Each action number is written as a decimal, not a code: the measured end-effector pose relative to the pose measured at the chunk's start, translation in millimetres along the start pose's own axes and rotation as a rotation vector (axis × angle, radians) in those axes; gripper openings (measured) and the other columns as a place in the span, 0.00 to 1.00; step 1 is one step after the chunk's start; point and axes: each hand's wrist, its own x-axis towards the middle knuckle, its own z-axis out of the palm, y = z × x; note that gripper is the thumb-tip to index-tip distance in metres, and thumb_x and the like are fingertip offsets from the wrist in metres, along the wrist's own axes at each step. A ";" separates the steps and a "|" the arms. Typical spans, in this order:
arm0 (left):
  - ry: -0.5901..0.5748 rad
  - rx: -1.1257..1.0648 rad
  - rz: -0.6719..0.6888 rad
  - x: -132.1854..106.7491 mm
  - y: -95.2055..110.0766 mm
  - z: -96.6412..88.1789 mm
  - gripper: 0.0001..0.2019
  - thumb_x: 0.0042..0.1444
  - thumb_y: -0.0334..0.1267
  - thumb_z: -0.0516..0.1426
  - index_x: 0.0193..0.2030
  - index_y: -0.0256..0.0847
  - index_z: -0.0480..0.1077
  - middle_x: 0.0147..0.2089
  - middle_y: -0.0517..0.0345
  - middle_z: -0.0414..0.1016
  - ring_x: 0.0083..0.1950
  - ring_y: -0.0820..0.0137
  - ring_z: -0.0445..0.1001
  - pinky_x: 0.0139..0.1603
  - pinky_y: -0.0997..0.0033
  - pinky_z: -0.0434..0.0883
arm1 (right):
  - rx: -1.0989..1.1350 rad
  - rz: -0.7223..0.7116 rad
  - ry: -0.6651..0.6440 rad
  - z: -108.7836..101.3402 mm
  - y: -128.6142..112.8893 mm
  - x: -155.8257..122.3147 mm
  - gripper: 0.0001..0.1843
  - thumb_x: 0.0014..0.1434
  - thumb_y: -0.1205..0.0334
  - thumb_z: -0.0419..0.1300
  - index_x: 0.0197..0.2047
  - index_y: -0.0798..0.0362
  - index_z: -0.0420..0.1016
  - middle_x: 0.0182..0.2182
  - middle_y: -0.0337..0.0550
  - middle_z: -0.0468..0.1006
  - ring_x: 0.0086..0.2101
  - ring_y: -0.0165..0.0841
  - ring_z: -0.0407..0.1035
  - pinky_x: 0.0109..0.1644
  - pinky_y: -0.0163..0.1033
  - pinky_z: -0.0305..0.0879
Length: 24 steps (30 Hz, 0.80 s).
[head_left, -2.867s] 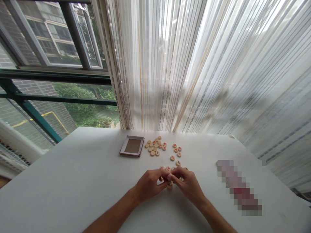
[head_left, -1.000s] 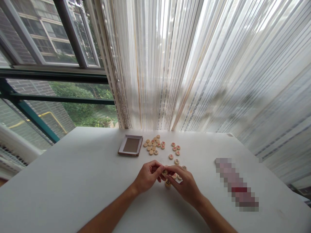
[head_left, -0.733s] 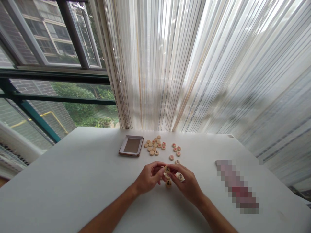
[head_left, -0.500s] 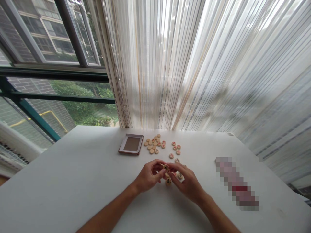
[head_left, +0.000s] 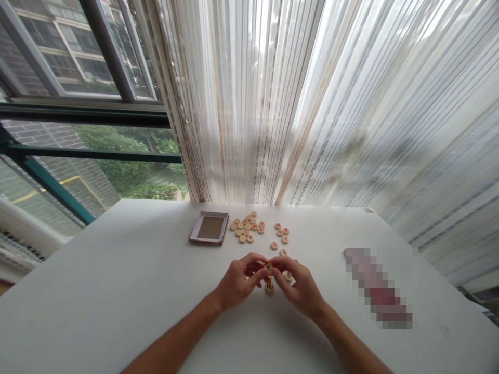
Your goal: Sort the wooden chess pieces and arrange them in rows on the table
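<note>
Between the fingertips of my left hand (head_left: 241, 278) and my right hand (head_left: 296, 283) is a round wooden Chinese chess piece (head_left: 268, 268) with a dark character on its face. Both hands are closed in a pinch on it. Just below it, near my thumbs, another dark-marked piece (head_left: 269, 288) shows. A light piece (head_left: 288, 276) is partly covered by my right hand. Beyond my fingers lie a dark-marked piece (head_left: 284, 252) and a red-marked piece (head_left: 274, 245). My hands hide part of what lies beneath them.
A shallow open box (head_left: 194, 235) stands at the back of the white table (head_left: 117, 291). Beside it spreads a group of pieces, several blank side up (head_left: 240, 233). A few red-marked pieces (head_left: 286, 231) sit further right. A blurred-out strip (head_left: 380, 288) lies on the right.
My right fingers have closed in on the piece, so both hands now pinch it. It has shifted slightly right. The whole view has moved a little.
</note>
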 end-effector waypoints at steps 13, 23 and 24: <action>-0.050 0.294 0.150 -7.9 2.3 0.3 0.10 0.58 0.41 0.63 0.43 0.38 0.72 0.38 0.55 0.80 0.36 0.69 0.80 0.40 0.70 0.77 | 0.118 0.175 0.003 5.5 3.0 0.4 0.09 0.58 0.56 0.66 0.33 0.52 0.76 0.27 0.39 0.79 0.28 0.32 0.72 0.33 0.34 0.68; 0.048 0.167 0.108 -2.8 -3.8 0.5 0.11 0.56 0.41 0.64 0.39 0.37 0.69 0.36 0.54 0.79 0.37 0.66 0.80 0.39 0.68 0.78 | 0.217 0.200 0.048 -6.4 7.7 0.8 0.13 0.66 0.54 0.57 0.37 0.52 0.76 0.30 0.43 0.80 0.30 0.33 0.75 0.36 0.35 0.70; 0.061 0.140 0.086 -1.7 -3.7 -0.6 0.11 0.57 0.41 0.63 0.39 0.37 0.68 0.36 0.54 0.79 0.37 0.66 0.81 0.38 0.68 0.78 | 0.195 0.198 0.077 -9.6 9.6 1.9 0.12 0.66 0.54 0.57 0.38 0.52 0.76 0.30 0.43 0.80 0.31 0.33 0.75 0.36 0.35 0.70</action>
